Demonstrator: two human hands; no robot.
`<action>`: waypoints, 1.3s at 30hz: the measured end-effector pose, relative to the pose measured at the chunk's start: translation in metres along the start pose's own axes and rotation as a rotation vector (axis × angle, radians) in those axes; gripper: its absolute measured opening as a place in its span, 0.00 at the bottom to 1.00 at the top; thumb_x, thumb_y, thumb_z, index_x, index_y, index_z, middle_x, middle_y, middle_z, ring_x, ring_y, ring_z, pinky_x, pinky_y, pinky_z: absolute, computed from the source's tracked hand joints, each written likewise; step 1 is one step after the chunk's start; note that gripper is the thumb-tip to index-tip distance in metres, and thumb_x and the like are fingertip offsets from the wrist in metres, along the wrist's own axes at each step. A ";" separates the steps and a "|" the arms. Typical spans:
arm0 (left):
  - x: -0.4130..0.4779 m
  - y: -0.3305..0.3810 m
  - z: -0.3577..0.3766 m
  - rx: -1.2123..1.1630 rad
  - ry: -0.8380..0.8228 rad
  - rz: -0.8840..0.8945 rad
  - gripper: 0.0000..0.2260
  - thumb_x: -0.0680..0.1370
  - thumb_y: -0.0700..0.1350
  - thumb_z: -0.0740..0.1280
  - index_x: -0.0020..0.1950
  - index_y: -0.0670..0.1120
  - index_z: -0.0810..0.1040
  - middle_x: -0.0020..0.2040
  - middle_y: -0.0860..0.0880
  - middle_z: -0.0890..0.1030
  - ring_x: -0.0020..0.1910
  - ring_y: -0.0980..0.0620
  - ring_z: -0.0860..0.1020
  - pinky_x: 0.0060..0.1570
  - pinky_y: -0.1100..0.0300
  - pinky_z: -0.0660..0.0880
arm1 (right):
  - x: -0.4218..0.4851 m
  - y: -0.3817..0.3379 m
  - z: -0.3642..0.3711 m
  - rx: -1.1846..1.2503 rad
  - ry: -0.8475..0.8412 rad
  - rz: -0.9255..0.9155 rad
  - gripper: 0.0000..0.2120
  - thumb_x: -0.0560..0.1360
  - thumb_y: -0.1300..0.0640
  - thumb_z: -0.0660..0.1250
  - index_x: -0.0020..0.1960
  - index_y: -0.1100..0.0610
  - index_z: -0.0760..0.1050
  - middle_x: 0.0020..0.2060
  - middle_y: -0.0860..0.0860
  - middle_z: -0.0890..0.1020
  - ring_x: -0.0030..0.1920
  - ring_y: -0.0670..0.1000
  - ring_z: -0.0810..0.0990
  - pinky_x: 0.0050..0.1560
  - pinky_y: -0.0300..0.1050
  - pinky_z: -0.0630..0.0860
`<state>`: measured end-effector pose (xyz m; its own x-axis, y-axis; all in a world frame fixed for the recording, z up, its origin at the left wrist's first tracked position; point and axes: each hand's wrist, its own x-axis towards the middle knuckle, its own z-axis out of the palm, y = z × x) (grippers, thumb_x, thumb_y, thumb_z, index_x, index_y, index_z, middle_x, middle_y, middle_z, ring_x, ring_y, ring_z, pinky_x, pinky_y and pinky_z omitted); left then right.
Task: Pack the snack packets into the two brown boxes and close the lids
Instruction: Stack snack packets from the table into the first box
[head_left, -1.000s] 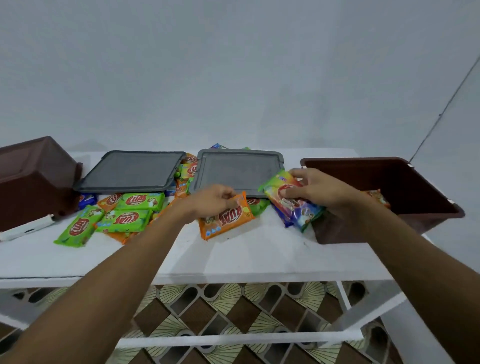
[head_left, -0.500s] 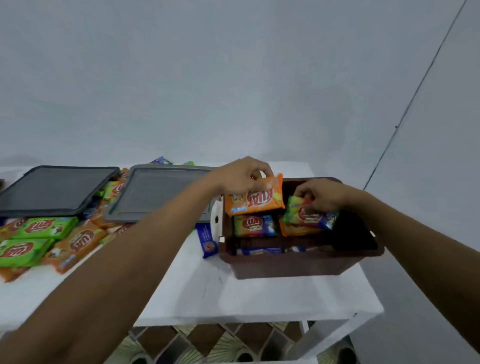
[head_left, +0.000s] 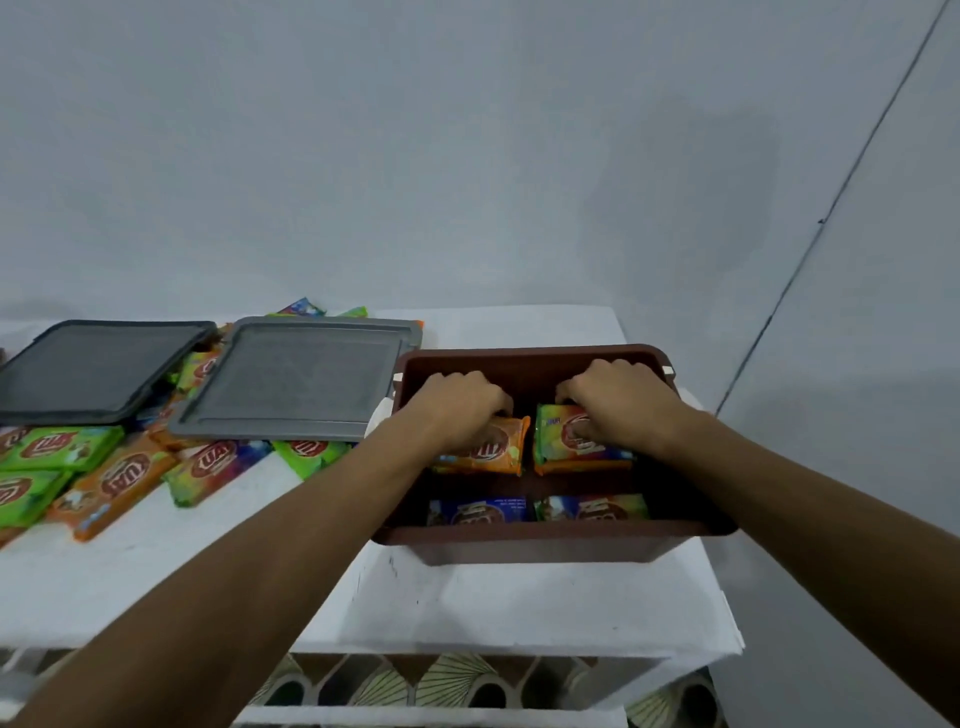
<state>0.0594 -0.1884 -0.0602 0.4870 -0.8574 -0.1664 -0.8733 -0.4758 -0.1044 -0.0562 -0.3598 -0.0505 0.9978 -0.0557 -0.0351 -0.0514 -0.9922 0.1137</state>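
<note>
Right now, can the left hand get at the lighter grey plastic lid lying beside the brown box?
Probably yes. The lighter grey plastic lid lies flat just left of the brown plastic box, nothing on top, near the left hand; that hand must first release the orange snack packet.

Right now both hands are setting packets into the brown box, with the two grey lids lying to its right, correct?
No. In the head view the left hand and right hand set packets into the brown box, but the dark grey lid and light grey lid lie to its left.
</note>
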 end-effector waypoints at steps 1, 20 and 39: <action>-0.002 0.002 0.000 0.069 0.064 0.030 0.16 0.78 0.51 0.65 0.66 0.56 0.73 0.61 0.48 0.77 0.58 0.43 0.77 0.49 0.48 0.73 | -0.001 0.000 0.001 -0.013 0.031 -0.014 0.14 0.74 0.50 0.67 0.59 0.47 0.75 0.53 0.51 0.80 0.51 0.55 0.79 0.41 0.48 0.73; -0.004 -0.017 -0.004 -0.071 -0.127 0.101 0.16 0.73 0.54 0.72 0.59 0.52 0.77 0.55 0.49 0.79 0.54 0.47 0.77 0.49 0.50 0.77 | 0.009 0.003 0.001 0.143 -0.198 -0.039 0.17 0.74 0.47 0.70 0.61 0.47 0.75 0.52 0.46 0.81 0.50 0.49 0.79 0.43 0.44 0.75; -0.202 -0.256 0.078 -0.666 0.305 -0.318 0.05 0.73 0.44 0.74 0.46 0.48 0.81 0.45 0.51 0.83 0.46 0.51 0.81 0.51 0.49 0.79 | 0.109 -0.218 -0.069 0.430 0.093 -0.193 0.08 0.76 0.53 0.65 0.53 0.50 0.79 0.37 0.42 0.81 0.41 0.45 0.79 0.46 0.47 0.77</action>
<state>0.1852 0.1216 -0.0761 0.7736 -0.6310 0.0583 -0.5623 -0.6411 0.5223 0.0663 -0.1414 -0.0102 0.9892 0.1248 0.0764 0.1425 -0.9407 -0.3080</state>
